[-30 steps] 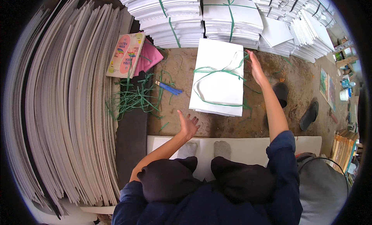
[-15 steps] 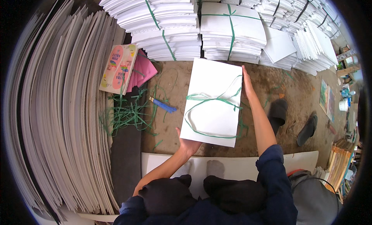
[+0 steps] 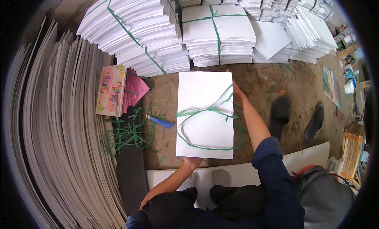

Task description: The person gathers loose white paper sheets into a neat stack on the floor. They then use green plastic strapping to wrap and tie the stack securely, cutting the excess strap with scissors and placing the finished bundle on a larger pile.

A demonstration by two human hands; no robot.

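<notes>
The white bundle [image 3: 205,134], a stack of flat sheets, is between the person's two hands, its long sides running away from the body. A green strip [image 3: 205,110] crosses its top, with a loose loop trailing over the near half. Whether the bundle touches the floor [image 3: 256,79] cannot be told.

The left hand [image 3: 192,162] is at the bundle's near edge, reaching under it; its fingers are hidden, so whether they are spread or pressed together cannot be told. The right hand [image 3: 237,94] lies along the bundle's right side near the far corner, mostly tucked behind the edge; how its fingers are set cannot be told either.

Just left of the bundle lies a blue-handled tool [image 3: 161,122] with a pale tip. Farther left of it are a tangle of green strips [image 3: 128,136], pink sheets [image 3: 136,91] and a printed carton sheet [image 3: 110,91], then a long row of upright grey-white sheets [image 3: 59,130]. Beyond the bundle's far edge stands a white stack [image 3: 219,28] tied crosswise in green. To its right are two dark slippers [image 3: 280,110]. Nearer the body than the bundle, grey-socked feet [image 3: 221,177] rest on a white board [image 3: 304,156].
</notes>
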